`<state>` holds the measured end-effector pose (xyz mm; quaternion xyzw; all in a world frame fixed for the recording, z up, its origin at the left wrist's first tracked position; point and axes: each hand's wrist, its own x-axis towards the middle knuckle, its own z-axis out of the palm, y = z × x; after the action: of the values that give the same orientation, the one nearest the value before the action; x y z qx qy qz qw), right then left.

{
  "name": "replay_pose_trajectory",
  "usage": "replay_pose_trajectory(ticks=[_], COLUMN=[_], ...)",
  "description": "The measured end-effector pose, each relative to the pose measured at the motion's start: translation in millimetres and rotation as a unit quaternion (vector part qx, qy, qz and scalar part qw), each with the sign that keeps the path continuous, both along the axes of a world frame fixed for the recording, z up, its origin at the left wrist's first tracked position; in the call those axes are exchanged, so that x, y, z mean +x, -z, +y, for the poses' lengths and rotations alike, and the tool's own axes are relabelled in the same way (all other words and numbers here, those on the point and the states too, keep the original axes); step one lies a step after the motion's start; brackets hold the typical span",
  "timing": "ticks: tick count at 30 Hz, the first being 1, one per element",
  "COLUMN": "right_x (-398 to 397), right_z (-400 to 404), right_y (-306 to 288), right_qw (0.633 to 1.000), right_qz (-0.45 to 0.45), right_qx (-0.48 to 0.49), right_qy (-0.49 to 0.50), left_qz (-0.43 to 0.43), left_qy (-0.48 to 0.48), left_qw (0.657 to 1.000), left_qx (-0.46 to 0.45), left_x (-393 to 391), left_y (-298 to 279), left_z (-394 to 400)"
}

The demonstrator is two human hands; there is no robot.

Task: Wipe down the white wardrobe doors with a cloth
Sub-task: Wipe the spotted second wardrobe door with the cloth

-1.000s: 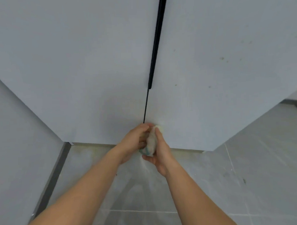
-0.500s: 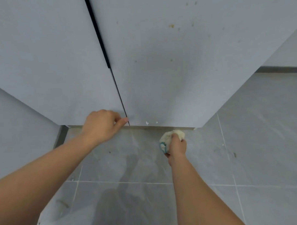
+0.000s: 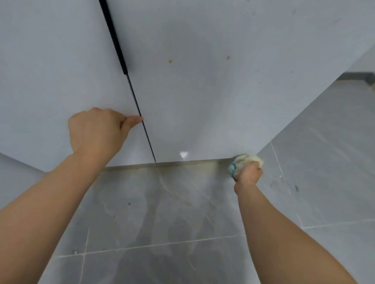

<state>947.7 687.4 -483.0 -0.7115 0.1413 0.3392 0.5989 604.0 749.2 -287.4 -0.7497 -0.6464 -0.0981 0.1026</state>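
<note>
Head view, looking down at the base of two white wardrobe doors; left door (image 3: 52,82) and right door (image 3: 212,98) meet at a thin dark gap (image 3: 147,137); a black strip handle (image 3: 115,36) runs along that gap higher up and ends partway down.

Left hand (image 3: 95,132) is against the left door just beside the gap; fingers curled into a loose fist, thumb (image 3: 132,121) sticking out with its tip at the door edge by the gap; holding nothing visible; cannot tell whether the thumb hooks the edge or only touches it.

Right hand (image 3: 248,173) is low, at the bottom right corner of the right door; fingers closed tight round a bunched cloth (image 3: 245,161); cloth is off-white with a blue patch on its left side; it sits at the door's bottom edge, touching or just beside it, cannot tell which; most of it pokes out above the fist.

Right door carries several small yellowish specks (image 3: 170,61) in its upper part, well apart from the cloth; a bright glint (image 3: 184,154) near its bottom edge.

Below the doors: a pale plinth strip (image 3: 183,163), then grey marbled floor tiles (image 3: 174,216) with light grout lines; both bare forearms reach in from the bottom of the frame.
</note>
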Motion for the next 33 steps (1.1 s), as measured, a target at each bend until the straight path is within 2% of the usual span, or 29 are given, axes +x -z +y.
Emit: replay_pose_trajectory(ticks=[3,6,10,15,18,19,21,23,25,27,31,33], right_x=[4.7,17.8,20.7,3.7,-32.5,-50.3,-111.4,-176.5,-214.4,-222.1,-195.5,-165.6], right_z=[-9.0,-4.7,12.7,8.4,13.1,19.6,20.7,22.8,29.3,40.8,59.5,57.6], right_y=[0.4,-6.5,1.8,-12.6,6.9,37.0,19.4,-31.2,-52.2,-43.6,31.1,32.9], right_qw=[0.999,0.996,0.993,0.991,0.983,0.976,0.951,0.925,0.920,0.929,0.939,0.956], right_qz=[-0.041,-0.091,-0.109,-0.015,-0.021,-0.023,0.022,0.089,0.143,0.159,0.113,0.083], right_qx=[-0.014,-0.005,0.023,0.113,0.109,0.095,0.105,0.145,0.148,0.140,0.124,0.126], right_qy=[0.014,-0.019,-0.044,-0.068,-0.147,-0.194,-0.291,-0.340,-0.335,-0.302,-0.300,-0.252], left_qz=[0.013,-0.010,-0.017,-0.054,-0.063,-0.060,-0.068,-0.091,-0.110,-0.116,-0.117,-0.121], left_qy=[-0.011,-0.003,-0.003,-0.017,-0.017,-0.018,-0.020,-0.019,-0.020,-0.026,-0.047,-0.056], left_qw=[1.000,1.000,1.000,0.998,0.998,0.998,0.997,0.996,0.994,0.993,0.991,0.990], left_qx=[-0.006,0.008,0.007,-0.007,-0.003,-0.007,-0.012,-0.010,-0.013,-0.020,-0.051,-0.055], left_x=[-1.0,0.4,4.5,9.2,11.3,11.9,12.1,11.7,11.3,11.2,11.0,11.0], left_y=[1.0,0.9,-0.9,-3.5,-1.4,-0.2,0.9,0.1,0.3,0.1,-1.2,-1.2], left_z=[1.1,1.2,-1.7,-5.4,-6.1,-6.6,-6.9,-7.4,-7.8,-6.5,-5.5,-7.4])
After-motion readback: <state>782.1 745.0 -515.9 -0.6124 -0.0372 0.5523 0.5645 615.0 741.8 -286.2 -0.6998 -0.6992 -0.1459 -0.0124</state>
